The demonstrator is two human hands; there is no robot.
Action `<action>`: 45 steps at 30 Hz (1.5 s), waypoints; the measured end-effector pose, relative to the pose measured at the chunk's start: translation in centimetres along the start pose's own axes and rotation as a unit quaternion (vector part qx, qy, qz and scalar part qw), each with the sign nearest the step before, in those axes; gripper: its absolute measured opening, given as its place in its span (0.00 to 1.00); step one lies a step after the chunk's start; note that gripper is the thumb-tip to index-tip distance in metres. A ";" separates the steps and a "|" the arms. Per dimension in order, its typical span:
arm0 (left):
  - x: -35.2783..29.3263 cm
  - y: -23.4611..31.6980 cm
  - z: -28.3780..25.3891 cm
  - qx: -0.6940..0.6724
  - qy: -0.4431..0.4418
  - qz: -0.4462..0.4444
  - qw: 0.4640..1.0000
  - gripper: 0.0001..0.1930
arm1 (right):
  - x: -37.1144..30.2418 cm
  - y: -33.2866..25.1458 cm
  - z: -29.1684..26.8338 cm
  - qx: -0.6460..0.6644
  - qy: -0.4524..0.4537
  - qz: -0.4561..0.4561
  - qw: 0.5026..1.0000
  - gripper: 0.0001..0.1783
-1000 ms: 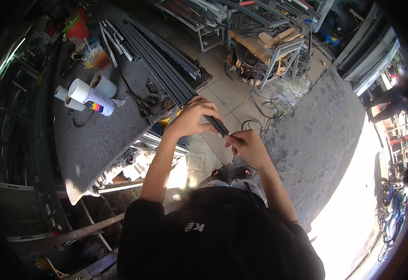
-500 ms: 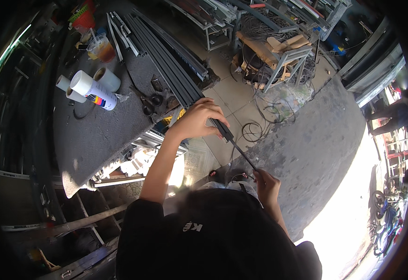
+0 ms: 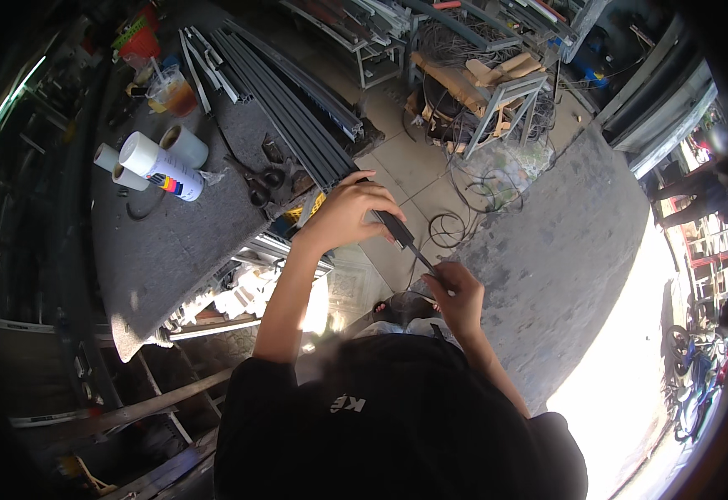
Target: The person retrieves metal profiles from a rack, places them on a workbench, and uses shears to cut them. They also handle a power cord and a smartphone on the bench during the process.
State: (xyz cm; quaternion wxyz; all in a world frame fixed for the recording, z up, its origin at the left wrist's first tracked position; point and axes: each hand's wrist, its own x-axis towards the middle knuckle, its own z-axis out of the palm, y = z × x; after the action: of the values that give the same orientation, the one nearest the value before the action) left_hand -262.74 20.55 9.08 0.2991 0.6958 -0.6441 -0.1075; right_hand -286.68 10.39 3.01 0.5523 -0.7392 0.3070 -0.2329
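We take the table (image 3: 164, 250) as our landmark, the grey-topped one to our left. Nearest us, off its right-hand corner and above the tiled floor, our right hand (image 3: 461, 293) has its fingers closed around the lower end of a thin dark strip (image 3: 410, 242). Our left hand (image 3: 349, 212), just past that same corner, has its fingers wrapped over the upper end of the strip, where it looks thicker and darker. The strip runs slantwise between the two hands, clear of the table.

As far as we can judge, the work on the strip is in mid-course: both hands grip it, it is set nowhere, and the long grey rails (image 3: 285, 117) lying across the far side of the table lie apart from our hands.

On the table's middle lie white rolls (image 3: 160, 158), cylinders on their sides, one with a label of bright coloured patches near its end. Beyond them, at the far edge, stands a clear cup (image 3: 172, 92) of orange-brown drink. Farther right of the table, a metal rack (image 3: 497, 92) holds cardboard (image 3: 472, 75) and tangled wire.
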 end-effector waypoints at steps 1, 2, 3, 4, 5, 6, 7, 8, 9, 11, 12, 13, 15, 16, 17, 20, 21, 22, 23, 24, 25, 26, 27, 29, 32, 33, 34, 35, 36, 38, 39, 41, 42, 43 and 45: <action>0.0 -0.1 0.1 -0.006 0.005 0.001 1.000 0.17 | -1.2 1.2 -0.8 -0.070 0.098 -0.120 0.985 0.09; 0.0 -0.3 0.1 -0.008 0.010 0.006 1.000 0.16 | -2.1 2.1 -2.0 -0.133 0.157 -0.240 0.949 0.09; 0.0 -0.4 0.2 -0.009 0.013 0.007 1.000 0.16 | -3.2 2.6 -2.9 -0.177 0.160 -0.225 0.945 0.07; 0.1 -0.5 0.3 -0.009 0.016 0.014 1.000 0.16 | -4.4 2.6 -3.3 -0.170 0.114 -0.176 0.963 0.06; 0.1 -0.6 0.3 -0.015 0.018 0.008 1.000 0.16 | -5.2 2.2 -3.8 -0.151 0.083 -0.117 0.978 0.04; 0.2 -0.6 0.3 -0.021 0.017 0.009 1.000 0.16 | -5.6 1.4 -4.1 -0.110 0.032 -0.065 0.991 0.05; 0.3 -0.6 0.3 -0.022 0.010 0.006 1.000 0.17 | -5.5 0.3 -4.2 -0.065 -0.017 0.010 0.998 0.07; 0.4 -0.5 0.3 -0.030 0.008 0.013 0.999 0.17 | -4.9 -1.0 -3.9 -0.024 -0.065 0.080 0.994 0.09; 0.4 -0.5 0.3 -0.036 0.006 0.016 0.999 0.17 | -3.6 -2.1 -3.3 0.028 -0.098 0.123 0.987 0.12; 0.6 -0.3 0.6 -0.046 0.007 0.022 0.999 0.17 | 0.3 -3.6 -1.7 0.101 -0.149 0.177 0.968 0.17; 0.6 -0.3 0.6 -0.048 0.012 0.027 0.998 0.17 | 2.3 -4.1 -0.8 0.126 -0.169 0.195 0.958 0.18; 0.6 -0.3 0.6 -0.051 0.019 0.039 0.998 0.17 | 3.5 -4.3 0.0 0.130 -0.176 0.178 0.959 0.18; 0.5 -0.4 0.5 -0.047 0.003 0.013 0.999 0.17 | 4.8 -3.6 1.1 0.164 -0.198 0.123 0.958 0.16; 0.5 -0.5 0.4 -0.039 0.002 -0.013 0.999 0.17 | 4.4 -2.8 1.2 0.110 -0.155 0.122 0.974 0.14; 0.5 -0.6 0.3 -0.049 0.004 0.006 0.999 0.17 | 3.0 -1.8 1.1 0.084 -0.116 0.088 0.986 0.12; 0.4 -0.9 0.3 -0.073 0.011 0.013 0.997 0.16 | -0.9 1.5 -0.6 -0.084 0.084 -0.193 0.974 0.09; 0.4 -0.9 0.4 -0.073 0.015 0.021 0.997 0.16 | -2.2 2.4 -1.6 -0.151 0.104 -0.244 0.952 0.09; 0.4 -1.0 0.4 -0.076 0.013 0.022 0.997 0.17 | -3.4 3.0 -2.5 -0.204 0.102 -0.231 0.946 0.07; 0.4 -1.0 0.3 -0.077 0.008 0.021 0.997 0.17 | -4.4 3.2 -3.0 -0.188 0.060 -0.193 0.961 0.06; 0.5 -0.9 0.3 -0.078 0.015 0.024 0.997 0.17 | -5.3 2.9 -3.4 -0.160 0.040 -0.151 0.975 0.06; 0.5 -0.8 0.3 -0.078 0.018 0.028 0.996 0.18 | -5.5 2.3 -3.3 -0.137 0.010 -0.093 0.986 0.05; 0.6 -0.8 0.2 -0.079 0.008 0.026 0.996 0.18 | -5.2 1.3 -3.4 -0.094 -0.039 -0.018 0.995 0.10; 0.7 -0.7 0.1 -0.081 0.017 0.032 0.996 0.18 | -4.4 0.2 -3.2 -0.023 -0.080 0.044 0.996 0.12; 0.7 -0.6 0.1 -0.092 0.014 0.027 0.995 0.19 | -1.1 -2.1 -2.7 0.115 -0.173 0.174 0.963 0.16; 0.6 -0.5 0.2 -0.086 0.008 0.010 0.996 0.18 | 3.9 -4.0 0.3 0.179 -0.192 0.188 0.947 0.19; 0.6 -0.5 0.2 -0.087 0.008 0.012 0.996 0.18 | 4.6 -4.0 0.8 0.187 -0.206 0.187 0.942 0.18; 0.5 -0.5 0.1 -0.083 0.006 0.007 0.997 0.18 | 4.8 -3.6 1.2 0.227 -0.223 0.153 0.936 0.17; 0.5 -0.5 0.1 -0.078 0.004 0.009 0.997 0.18 | 4.5 -2.9 1.4 0.144 -0.182 0.126 0.965 0.14; 0.5 -0.5 0.0 -0.073 0.003 0.002 0.997 0.18 | 3.3 -2.0 1.2 0.088 -0.141 0.066 0.984 0.12; 0.5 -0.6 -0.1 -0.084 0.007 0.011 0.996 0.18 | 0.5 0.2 0.2 -0.029 0.001 -0.099 0.995 0.07; 0.5 -0.7 -0.1 -0.090 0.005 0.009 0.996 0.18 | -0.5 1.3 -0.6 -0.082 0.105 -0.217 0.967 0.06; 0.6 -0.8 -0.2 -0.084 0.012 0.013 0.996 0.18 | -1.7 2.5 -2.5 -0.173 0.173 -0.259 0.934 0.05; 0.6 -0.8 -0.2 -0.084 0.013 0.014 0.996 0.18 | -2.4 2.5 -3.0 -0.157 0.110 -0.194 0.962 0.05; 0.6 -0.8 -0.2 -0.084 0.011 0.014 0.996 0.18 | -3.2 2.0 -3.8 -0.130 0.061 -0.121 0.982 0.06; 0.7 -0.8 -0.1 -0.089 0.010 0.016 0.996 0.18 | -3.7 0.2 -4.4 -0.028 -0.050 0.035 0.998 0.11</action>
State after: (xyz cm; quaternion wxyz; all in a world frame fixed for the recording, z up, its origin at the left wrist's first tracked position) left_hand -261.85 19.90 8.90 0.3679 0.6570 -0.6400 -0.1527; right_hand -292.38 10.02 4.00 0.5536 -0.7543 0.3109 -0.1671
